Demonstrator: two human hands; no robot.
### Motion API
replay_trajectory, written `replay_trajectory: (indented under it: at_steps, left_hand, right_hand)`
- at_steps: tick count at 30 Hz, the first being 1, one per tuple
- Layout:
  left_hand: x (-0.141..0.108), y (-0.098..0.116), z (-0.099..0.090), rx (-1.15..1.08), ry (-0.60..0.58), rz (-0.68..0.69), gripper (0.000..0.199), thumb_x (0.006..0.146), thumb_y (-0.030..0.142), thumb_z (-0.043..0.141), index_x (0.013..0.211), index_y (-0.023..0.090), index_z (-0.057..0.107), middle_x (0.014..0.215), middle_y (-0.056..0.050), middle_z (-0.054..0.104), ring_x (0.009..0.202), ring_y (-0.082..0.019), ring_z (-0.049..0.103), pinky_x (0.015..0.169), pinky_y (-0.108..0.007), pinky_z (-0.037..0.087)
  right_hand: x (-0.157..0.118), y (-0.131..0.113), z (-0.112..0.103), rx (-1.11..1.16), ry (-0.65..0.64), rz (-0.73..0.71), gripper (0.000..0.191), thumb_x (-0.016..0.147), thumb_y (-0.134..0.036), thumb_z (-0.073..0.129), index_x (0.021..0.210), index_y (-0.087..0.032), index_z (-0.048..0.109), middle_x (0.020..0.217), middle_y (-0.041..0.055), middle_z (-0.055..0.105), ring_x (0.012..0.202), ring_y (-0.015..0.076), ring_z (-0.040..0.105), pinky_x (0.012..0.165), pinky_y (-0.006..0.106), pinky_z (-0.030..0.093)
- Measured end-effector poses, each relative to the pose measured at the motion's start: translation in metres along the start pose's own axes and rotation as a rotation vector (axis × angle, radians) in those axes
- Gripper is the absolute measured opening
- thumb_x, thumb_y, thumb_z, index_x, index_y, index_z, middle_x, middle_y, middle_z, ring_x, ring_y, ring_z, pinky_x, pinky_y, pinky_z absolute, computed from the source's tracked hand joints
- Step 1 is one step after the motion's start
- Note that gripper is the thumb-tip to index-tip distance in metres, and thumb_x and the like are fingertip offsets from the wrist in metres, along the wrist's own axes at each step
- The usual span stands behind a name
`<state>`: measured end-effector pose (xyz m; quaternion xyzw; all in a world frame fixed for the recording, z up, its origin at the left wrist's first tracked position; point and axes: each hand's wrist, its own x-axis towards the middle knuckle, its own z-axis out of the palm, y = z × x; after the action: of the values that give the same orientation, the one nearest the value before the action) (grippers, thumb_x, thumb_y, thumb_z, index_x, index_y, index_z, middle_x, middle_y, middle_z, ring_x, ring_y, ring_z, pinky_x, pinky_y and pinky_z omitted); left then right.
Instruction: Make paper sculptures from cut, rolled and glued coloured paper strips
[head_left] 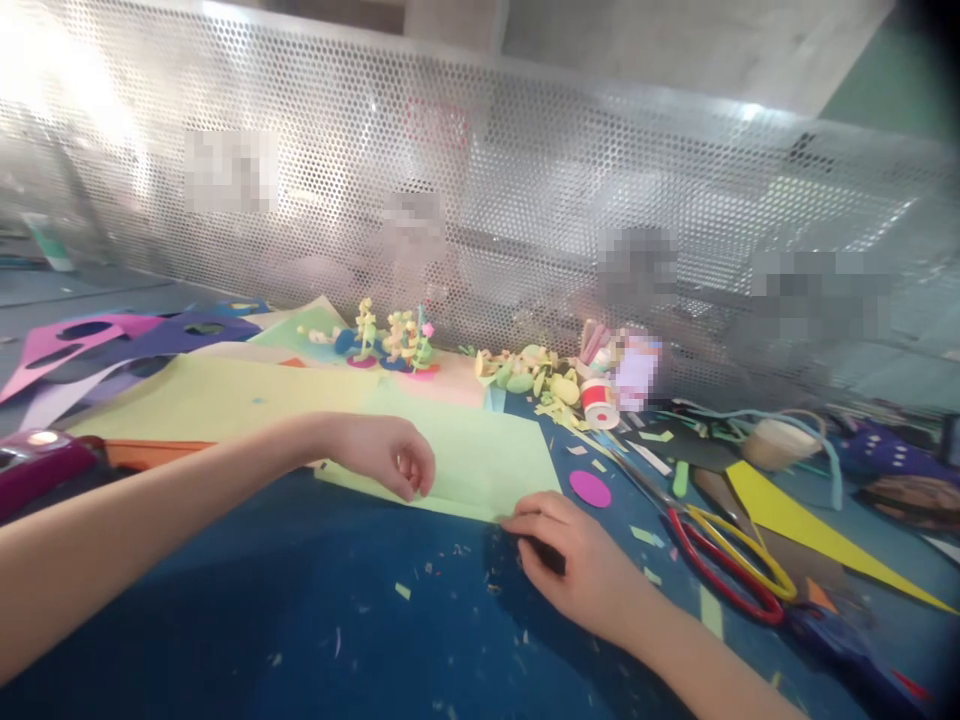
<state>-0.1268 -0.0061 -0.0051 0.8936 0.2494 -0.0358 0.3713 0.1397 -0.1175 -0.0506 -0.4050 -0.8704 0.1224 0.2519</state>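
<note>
the green sheet (484, 455) lies on the blue table (300, 620), lapping the yellow sheet (225, 395) at its left, and the left hand (390, 458) is above it with fingers loosely curled, though whether they grip anything i can't tell. the right hand (566, 555) has its fingertips at the sheet's near edge, thumb and forefinger close together, but i can't tell if they pinch the paper. right of the sheet are a magenta disc (590, 489), then scissors (675, 520), with a spool (600, 406) farther back.
</note>
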Motion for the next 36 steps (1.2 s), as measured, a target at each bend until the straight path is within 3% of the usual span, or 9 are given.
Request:
replay_trajectory:
  at_steps: [5,12,17,23,33,36]
  left_hand:
    - [-0.015,0.001,0.019,0.097,0.190,0.033,0.018,0.074,0.015,0.054,0.089,0.018,0.065,0.081,-0.001,0.064,0.070,-0.011,0.057,0.064,-0.017,0.044]
    - [-0.037,0.009,0.039,0.368,0.386,0.124,0.020,0.085,0.021,0.047,0.094,0.023,0.065,0.087,-0.003,0.063,0.081,-0.015,0.058,0.077,-0.023,0.043]
    - [-0.048,0.000,0.046,0.448,0.431,0.175,0.028,0.089,0.024,0.041,0.108,0.025,0.062,0.094,-0.007,0.062,0.085,-0.016,0.057,0.077,-0.024,0.043]
    - [-0.049,-0.008,0.049,0.444,0.454,0.165,0.029,0.089,0.023,0.042,0.110,0.027,0.062,0.094,-0.006,0.062,0.084,-0.015,0.058,0.075,-0.024,0.044]
    - [-0.057,-0.006,0.046,0.508,0.446,0.181,0.032,0.090,0.024,0.039,0.114,0.026,0.060,0.089,-0.008,0.062,0.082,-0.017,0.056,0.072,-0.026,0.043]
    - [-0.061,-0.013,0.044,0.436,0.458,0.169,0.030,0.090,0.024,0.041,0.110,0.027,0.063,0.089,-0.007,0.062,0.081,-0.016,0.057,0.074,-0.025,0.043]
  right_hand:
    - [0.005,-0.009,-0.003,-0.054,-0.077,0.026,0.029,0.087,-0.019,0.043,0.114,-0.023,0.054,0.103,0.0072,0.056,0.095,0.0177,0.052,0.084,0.033,0.045]
    - [0.014,-0.022,-0.003,-0.256,-0.213,0.026,0.038,0.092,-0.031,0.037,0.129,-0.034,0.043,0.100,0.0065,0.054,0.090,0.0208,0.052,0.076,0.037,0.049]
    - [0.023,-0.034,-0.001,-0.328,-0.256,0.010,0.038,0.092,-0.035,0.036,0.128,-0.032,0.046,0.094,0.0076,0.055,0.087,0.0236,0.052,0.072,0.040,0.049]
    - [0.038,-0.044,0.013,-0.190,-0.234,-0.085,0.038,0.092,-0.032,0.037,0.129,-0.026,0.045,0.101,0.0080,0.055,0.093,0.0216,0.050,0.082,0.038,0.046]
    - [0.039,-0.037,0.019,-0.057,-0.201,-0.029,0.038,0.092,-0.027,0.036,0.129,-0.028,0.045,0.103,0.0072,0.053,0.095,0.0188,0.051,0.090,0.037,0.044]
    - [0.039,-0.037,0.019,-0.051,-0.193,-0.012,0.038,0.093,-0.028,0.036,0.129,-0.029,0.046,0.104,0.0070,0.054,0.095,0.0187,0.052,0.089,0.037,0.045]
